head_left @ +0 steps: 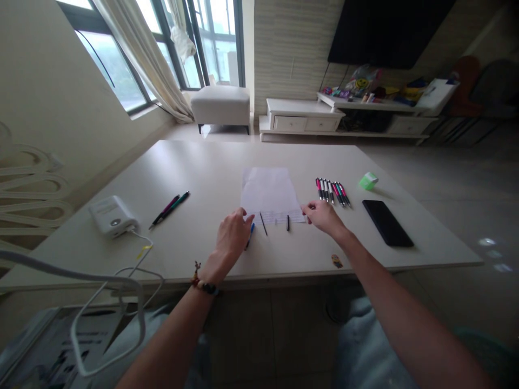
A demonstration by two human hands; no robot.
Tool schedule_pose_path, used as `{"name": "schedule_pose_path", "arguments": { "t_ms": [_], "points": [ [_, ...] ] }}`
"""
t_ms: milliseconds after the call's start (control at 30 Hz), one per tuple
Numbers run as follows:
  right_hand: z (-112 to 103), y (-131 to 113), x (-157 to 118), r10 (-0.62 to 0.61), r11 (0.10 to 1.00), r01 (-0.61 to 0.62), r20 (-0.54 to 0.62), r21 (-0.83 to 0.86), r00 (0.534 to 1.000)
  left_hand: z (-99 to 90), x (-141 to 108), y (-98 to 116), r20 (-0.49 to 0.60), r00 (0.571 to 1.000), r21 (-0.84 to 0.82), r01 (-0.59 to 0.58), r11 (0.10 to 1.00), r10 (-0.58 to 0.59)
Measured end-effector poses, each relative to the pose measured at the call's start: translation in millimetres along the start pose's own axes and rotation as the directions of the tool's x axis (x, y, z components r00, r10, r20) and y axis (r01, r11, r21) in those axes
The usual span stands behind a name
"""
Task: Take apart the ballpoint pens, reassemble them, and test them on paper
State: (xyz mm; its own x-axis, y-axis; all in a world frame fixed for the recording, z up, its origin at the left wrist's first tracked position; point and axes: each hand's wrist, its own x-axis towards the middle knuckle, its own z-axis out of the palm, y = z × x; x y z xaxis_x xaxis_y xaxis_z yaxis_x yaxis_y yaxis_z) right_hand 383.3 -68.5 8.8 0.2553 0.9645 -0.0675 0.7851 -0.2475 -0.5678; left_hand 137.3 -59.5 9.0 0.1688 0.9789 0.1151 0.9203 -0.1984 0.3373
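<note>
- Pale worktop point(227, 162): its near edge passes just below the wrists, and it runs on well beyond the paper, with wide room to the left.
- White sheet of paper point(267, 186) lies mid-worktop between the hands, with printed rows at its near end.
- Black smartphone point(387, 222) lies right, close to the right edge.
- White power bank point(112, 216) sits left; its cable crosses the near edge and could snag a forearm.
- Left hand point(232, 235): loosely spread, fingertips at the paper's near edge, pinching nothing.
- Right hand point(324, 216): fingers curled at the paper's right corner; any pinch cannot be told.
- Blue pen point(250, 235) lies beneath the left hand; a careless sweep could roll it off the near edge.
- Thin black pen point(263, 223) crosses the paper's near edge.
- Row of pink-and-white pens point(332, 192) lies just right of the paper; a wide swing of the right hand could scatter them.
</note>
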Motion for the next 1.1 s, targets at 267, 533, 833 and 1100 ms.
{"name": "schedule_pose_path", "arguments": {
  "t_ms": [267, 533, 833, 1100],
  "points": [
    [-9.5, 54.3, -9.4, 0.107, 0.918, -0.072, 0.070, -0.390, 0.992, -33.9, -22.5, -58.5, 0.205, 0.973, 0.243, 0.055, 0.969, -0.106],
    [-8.9, 38.1, -12.5, 0.076, 0.928, -0.062, 0.024, -0.367, 0.997, -25.7, -27.2, -50.6, 0.201, 0.975, 0.220, 0.046, 0.974, -0.091],
    [34.9, -40.8, -23.8, -0.192, 0.966, 0.206, 0.098, -0.159, 0.977, 8.7, -17.3, 3.9, 0.156, 0.987, 0.099, -0.058, 0.993, 0.042],
    [64.4, -79.5, -21.0, -0.191, 0.937, 0.239, 0.199, -0.254, 0.961, 1.4, -29.5, -9.8, 0.091, 0.996, 0.060, -0.014, 0.998, 0.008]
  ]
}}
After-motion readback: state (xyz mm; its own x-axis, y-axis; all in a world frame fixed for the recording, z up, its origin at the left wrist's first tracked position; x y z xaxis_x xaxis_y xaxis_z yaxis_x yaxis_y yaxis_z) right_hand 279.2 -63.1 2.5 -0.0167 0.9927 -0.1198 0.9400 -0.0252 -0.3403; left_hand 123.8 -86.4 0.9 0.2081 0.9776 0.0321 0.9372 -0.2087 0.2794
